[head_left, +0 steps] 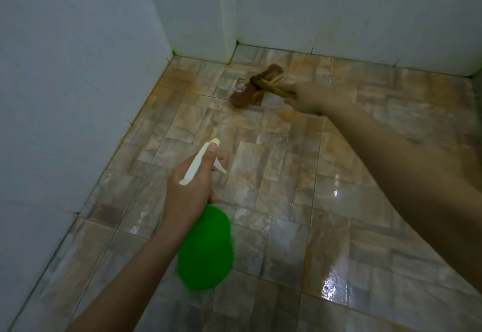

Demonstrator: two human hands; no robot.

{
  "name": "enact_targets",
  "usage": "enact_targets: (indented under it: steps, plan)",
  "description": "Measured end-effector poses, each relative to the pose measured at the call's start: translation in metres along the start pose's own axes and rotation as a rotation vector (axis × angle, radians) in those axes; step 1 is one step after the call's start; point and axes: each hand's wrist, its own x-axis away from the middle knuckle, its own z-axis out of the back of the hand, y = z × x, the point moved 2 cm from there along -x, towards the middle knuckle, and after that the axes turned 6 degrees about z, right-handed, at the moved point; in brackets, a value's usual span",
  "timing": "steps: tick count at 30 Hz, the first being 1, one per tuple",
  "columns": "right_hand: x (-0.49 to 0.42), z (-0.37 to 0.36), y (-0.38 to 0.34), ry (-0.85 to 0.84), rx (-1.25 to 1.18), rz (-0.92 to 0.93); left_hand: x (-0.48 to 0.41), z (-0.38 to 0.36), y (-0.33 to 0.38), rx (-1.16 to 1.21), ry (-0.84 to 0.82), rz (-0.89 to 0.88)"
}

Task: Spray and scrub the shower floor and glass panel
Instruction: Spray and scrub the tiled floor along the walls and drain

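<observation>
My left hand point(189, 188) grips the neck of a green spray bottle point(206, 248) with a white trigger head, its nozzle aimed forward over the floor. My right hand point(310, 96) reaches far ahead and holds the yellowish handle of a brown scrub brush point(257, 86). The brush head lies on the tiled shower floor point(273, 175) near the back corner. The floor has beige and grey stone-pattern tiles and shines wet at the right. No glass panel is recognisable in this view.
White tiled walls point(65, 96) close the floor on the left and at the back point(365, 13), with a projecting wall corner point(227, 18) at the back. Dark grime runs along the base of the walls.
</observation>
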Motion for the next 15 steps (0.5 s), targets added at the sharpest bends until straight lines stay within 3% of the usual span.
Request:
enact_targets:
  steps: [4,11,15]
  plan:
    - [0.047,0.014,0.010,-0.186,0.041,-0.158,0.001,0.010,0.000,0.021,0.006,-0.005]
    - [0.000,-0.015,-0.013,0.027,-0.040,-0.032,0.010,0.007,-0.001,-0.044,-0.053,-0.049]
    - [0.090,-0.021,-0.007,-0.113,-0.020,-0.052,0.021,0.006,-0.009,-0.077,-0.127,-0.093]
